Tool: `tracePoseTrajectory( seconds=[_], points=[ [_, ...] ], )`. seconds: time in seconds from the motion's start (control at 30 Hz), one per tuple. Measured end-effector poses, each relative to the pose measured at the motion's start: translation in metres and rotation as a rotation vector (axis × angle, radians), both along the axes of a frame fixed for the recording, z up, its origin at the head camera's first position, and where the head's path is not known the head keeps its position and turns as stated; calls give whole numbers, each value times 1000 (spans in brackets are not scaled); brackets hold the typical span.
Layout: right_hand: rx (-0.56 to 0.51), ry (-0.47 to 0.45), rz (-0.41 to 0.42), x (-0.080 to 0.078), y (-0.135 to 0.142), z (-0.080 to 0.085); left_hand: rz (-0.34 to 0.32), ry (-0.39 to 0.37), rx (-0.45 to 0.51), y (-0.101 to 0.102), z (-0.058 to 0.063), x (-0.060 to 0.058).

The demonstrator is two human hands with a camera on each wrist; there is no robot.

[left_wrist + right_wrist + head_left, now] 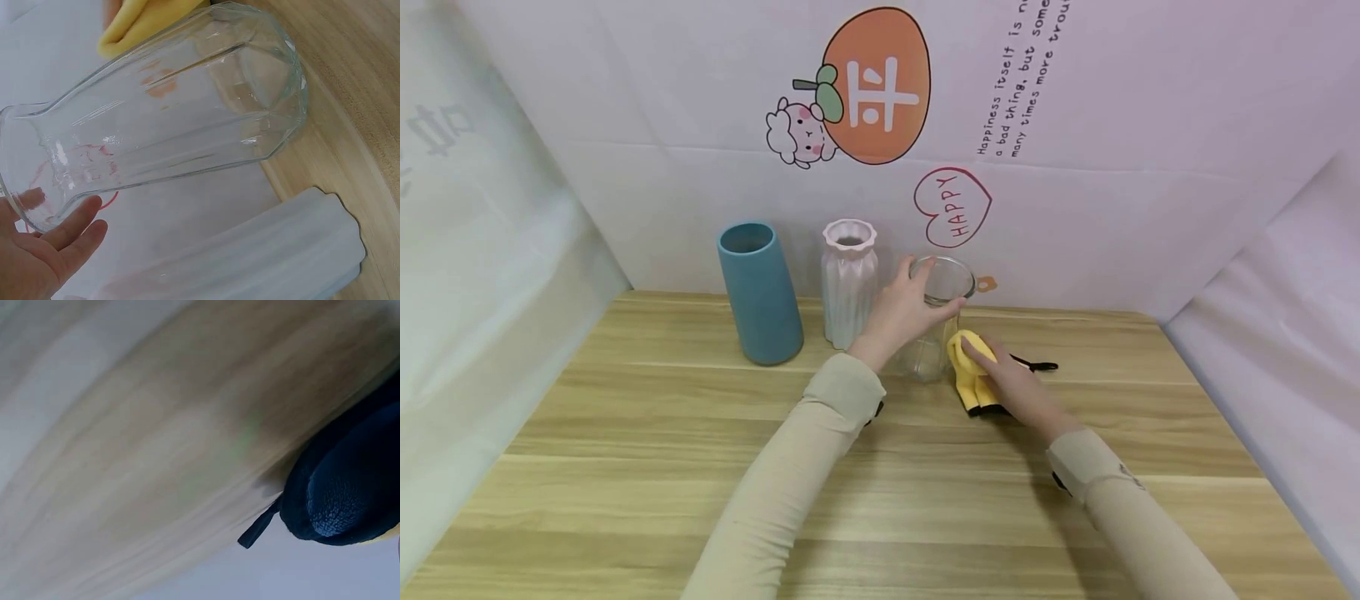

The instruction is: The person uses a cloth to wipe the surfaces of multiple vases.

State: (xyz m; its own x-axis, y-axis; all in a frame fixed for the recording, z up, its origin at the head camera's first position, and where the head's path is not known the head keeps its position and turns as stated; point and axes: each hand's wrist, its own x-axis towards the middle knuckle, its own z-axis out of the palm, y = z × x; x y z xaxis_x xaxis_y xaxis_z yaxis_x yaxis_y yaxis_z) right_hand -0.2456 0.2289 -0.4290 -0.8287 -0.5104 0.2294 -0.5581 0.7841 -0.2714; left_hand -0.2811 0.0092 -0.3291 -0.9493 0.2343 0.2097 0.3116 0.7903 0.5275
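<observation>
A clear glass vase point(925, 358) stands upright on the wooden table; its faceted body shows large in the left wrist view. My left hand point(901, 310) holds the vase by its flared rim, fingers at the far side and thumb at the right. In my right hand point(1011, 379) is a folded yellow cloth point(967, 379) with black edging and a hanging loop, gripped close to the right side of the vase. The right wrist view shows the cloth's dark, fuzzy face point(344, 494); the right fingers are mostly hidden there.
Just left of the glass vase stands a pale fluted vase point(848, 287). Farther left is a taller blue vase point(762, 300). A white printed sheet point(700, 125) hangs behind the table point(647, 467), with white fabric on both sides.
</observation>
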Motion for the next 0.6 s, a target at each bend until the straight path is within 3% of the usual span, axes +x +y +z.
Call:
tracePoseTrajectory(
  seconds=[0.2, 0.43, 0.6],
  points=[
    [-66, 10, -45, 2, -5, -3, 10, -18, -9, 2, 2, 1],
    [-186, 231, -19, 1, -17, -9, 56, -36, -44, 7, 0, 0],
    [-226, 279, -42, -1, -20, -9, 53, -36, -22, 5, 2, 0]
  ],
)
